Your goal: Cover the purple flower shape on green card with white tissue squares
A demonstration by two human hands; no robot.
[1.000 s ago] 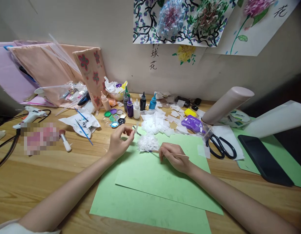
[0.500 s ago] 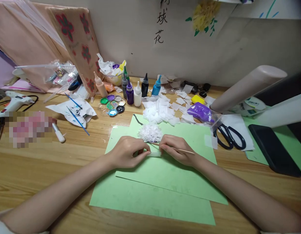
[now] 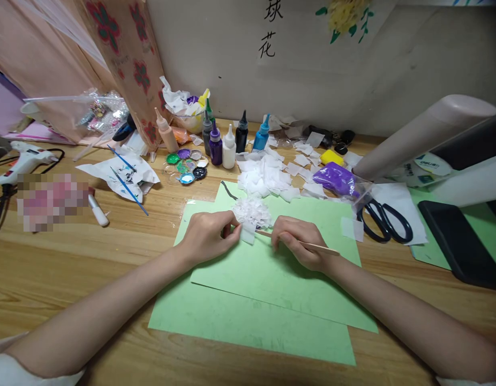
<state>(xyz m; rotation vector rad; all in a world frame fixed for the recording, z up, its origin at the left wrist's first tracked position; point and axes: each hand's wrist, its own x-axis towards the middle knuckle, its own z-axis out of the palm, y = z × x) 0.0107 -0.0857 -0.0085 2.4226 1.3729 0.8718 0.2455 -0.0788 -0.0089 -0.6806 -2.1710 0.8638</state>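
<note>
My left hand point(image 3: 210, 236) is closed in a pinch on a small white tissue square point(image 3: 248, 234) at the lower edge of a white tissue flower cluster point(image 3: 253, 212). My right hand point(image 3: 300, 244) grips a thin wooden stick point(image 3: 312, 246) whose tip points left into the tissue square. Both hands rest on the upper of two green paper sheets point(image 3: 272, 279). Behind the cluster lies a pile of loose white tissue squares point(image 3: 264, 177).
Dye bottles point(image 3: 227, 142) and a paint palette point(image 3: 186, 166) stand behind the sheets. Black scissors point(image 3: 386, 220) and a purple bag point(image 3: 336, 179) lie right, with a pink tube point(image 3: 425, 134) and a black tablet point(image 3: 457, 241). A glue gun point(image 3: 25, 161) and brushes point(image 3: 127, 182) lie left.
My left hand came down from mid-air to the green sheet with the tissue square and now holds it against the stick tip beside the cluster. The camera tilted downward.
</note>
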